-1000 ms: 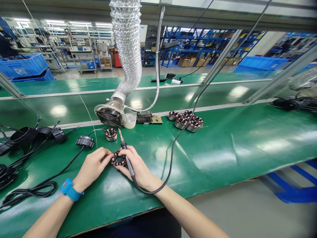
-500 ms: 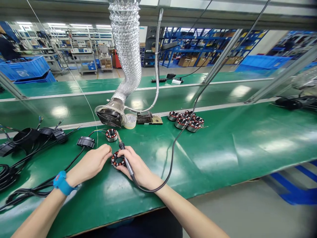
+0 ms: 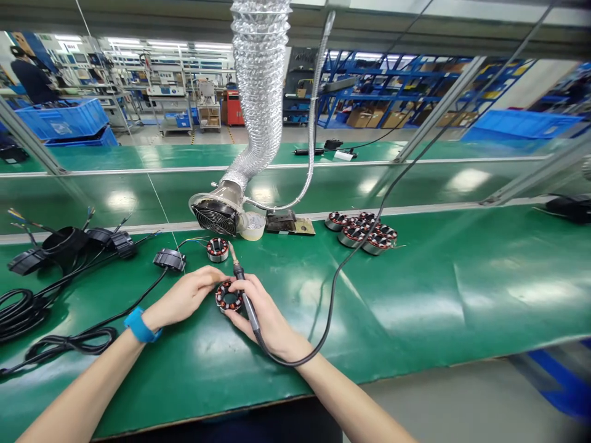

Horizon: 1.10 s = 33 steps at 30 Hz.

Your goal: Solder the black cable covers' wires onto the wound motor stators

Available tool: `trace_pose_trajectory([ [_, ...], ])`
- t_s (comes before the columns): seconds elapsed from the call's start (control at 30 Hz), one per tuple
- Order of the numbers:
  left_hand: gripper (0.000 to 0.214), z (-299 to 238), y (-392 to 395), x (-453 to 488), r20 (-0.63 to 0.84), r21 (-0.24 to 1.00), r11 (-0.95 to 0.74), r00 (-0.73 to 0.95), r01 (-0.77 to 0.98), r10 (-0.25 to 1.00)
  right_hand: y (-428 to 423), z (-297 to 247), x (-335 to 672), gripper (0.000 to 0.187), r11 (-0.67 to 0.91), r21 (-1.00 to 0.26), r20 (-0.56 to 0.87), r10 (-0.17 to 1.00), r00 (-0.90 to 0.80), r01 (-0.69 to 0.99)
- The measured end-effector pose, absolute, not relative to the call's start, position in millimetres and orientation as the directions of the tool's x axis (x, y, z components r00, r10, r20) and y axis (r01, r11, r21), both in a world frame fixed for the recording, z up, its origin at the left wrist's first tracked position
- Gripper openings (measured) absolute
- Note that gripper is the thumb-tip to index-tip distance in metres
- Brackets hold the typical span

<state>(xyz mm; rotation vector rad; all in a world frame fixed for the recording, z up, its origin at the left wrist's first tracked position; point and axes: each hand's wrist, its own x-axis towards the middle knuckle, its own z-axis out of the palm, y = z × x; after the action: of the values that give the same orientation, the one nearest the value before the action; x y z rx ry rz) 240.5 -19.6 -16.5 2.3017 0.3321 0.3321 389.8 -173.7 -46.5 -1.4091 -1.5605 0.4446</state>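
A ring-shaped motor stator [image 3: 229, 296] with copper windings and red-and-black coils sits on the green bench under both hands. My left hand [image 3: 187, 298] grips its left side with the fingertips. My right hand [image 3: 265, 315] is shut on a soldering iron [image 3: 245, 296], whose metal tip [image 3: 231, 253] points away from me, past the stator. The side of that hand rests against the stator's right edge. A second stator [image 3: 217, 250] stands just beyond the hands. A blue wrist strap [image 3: 141, 325] circles my left wrist.
A fume extractor fan [image 3: 216, 216] on a silver duct [image 3: 259, 92] stands behind the stator, with a tape roll [image 3: 252, 226] and iron stand [image 3: 290, 223] beside it. Several stators [image 3: 360, 234] are grouped to the right. Black cabled ring parts [image 3: 169, 259] lie left.
My left hand has come back in against the stator after being apart from it half a second ago. The whole scene has shifted rightward in the view.
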Motion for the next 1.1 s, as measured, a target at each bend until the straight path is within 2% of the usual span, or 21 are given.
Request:
trace_pose_trajectory([
  [0.1, 0.035, -21.7, -20.6, 241.0, 0.111, 0.728, -0.677, 0.956, 0.107, 0.270, -171.3, -49.6, 388.0, 0.044, 0.273, -0.769, 0.424, 0.895, 0.141, 0.578],
  [0.3, 0.024, -18.9, -19.7, 233.8, 0.038, 0.688, -0.699, 0.952, 0.195, 0.303, -170.5, -48.7, 386.9, 0.041, 0.269, -0.757, 0.419, 0.899, 0.125, 0.596],
  [0.53, 0.028, -19.7, -17.5, 225.9, -0.072, 0.775, -0.547, 0.904, 0.317, 0.421, -172.5, -45.5, 387.0, 0.041, 0.267, -0.774, 0.406, 0.905, 0.126, 0.574],
  [0.77, 0.029, -15.0, -25.3, 232.5, 0.059, 0.779, -0.574, 0.881, 0.254, 0.470, -172.8, -45.4, 386.3, 0.037, 0.269, -0.773, 0.402, 0.908, 0.117, 0.574],
  [0.97, 0.036, -25.2, -41.4, 252.7, -0.018, 0.923, -0.285, 0.769, 0.259, 0.639, -172.0, -50.9, 382.6, 0.035, 0.260, -0.756, 0.411, 0.903, 0.127, 0.601],
  [1.1, 0.036, -12.4, -47.3, 245.2, -0.114, 0.957, -0.116, 0.712, 0.265, 0.693, -171.4, -56.1, 383.0, 0.034, 0.250, -0.732, 0.420, 0.898, 0.132, 0.634],
])
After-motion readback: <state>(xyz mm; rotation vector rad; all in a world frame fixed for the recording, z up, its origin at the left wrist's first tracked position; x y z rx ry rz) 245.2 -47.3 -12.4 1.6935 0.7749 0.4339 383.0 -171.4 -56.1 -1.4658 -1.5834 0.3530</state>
